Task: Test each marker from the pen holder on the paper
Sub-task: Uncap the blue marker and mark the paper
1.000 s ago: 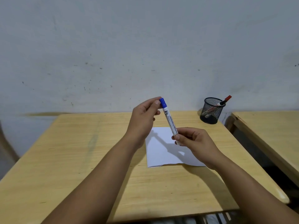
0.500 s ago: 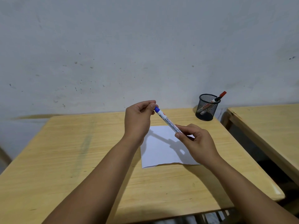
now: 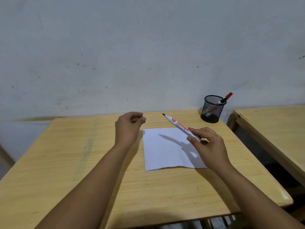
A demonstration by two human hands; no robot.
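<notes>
My right hand (image 3: 208,146) holds a white board marker (image 3: 179,126) by its rear end, above the white sheet of paper (image 3: 165,151). Its cap is off and the dark tip points up and to the left. My left hand (image 3: 128,128) hovers left of the paper with fingers curled around the blue cap (image 3: 144,119), of which only a sliver shows. At the back right of the table stands a black mesh pen holder (image 3: 212,109) with a red-capped marker (image 3: 224,99) leaning in it.
The paper lies on a light wooden table (image 3: 66,162) against a grey wall. A second wooden table (image 3: 272,129) stands to the right across a narrow gap.
My left hand pulled the blue cap off the marker and moved left, away from it. The marker tilted flatter in my right hand, its tip now bare.
</notes>
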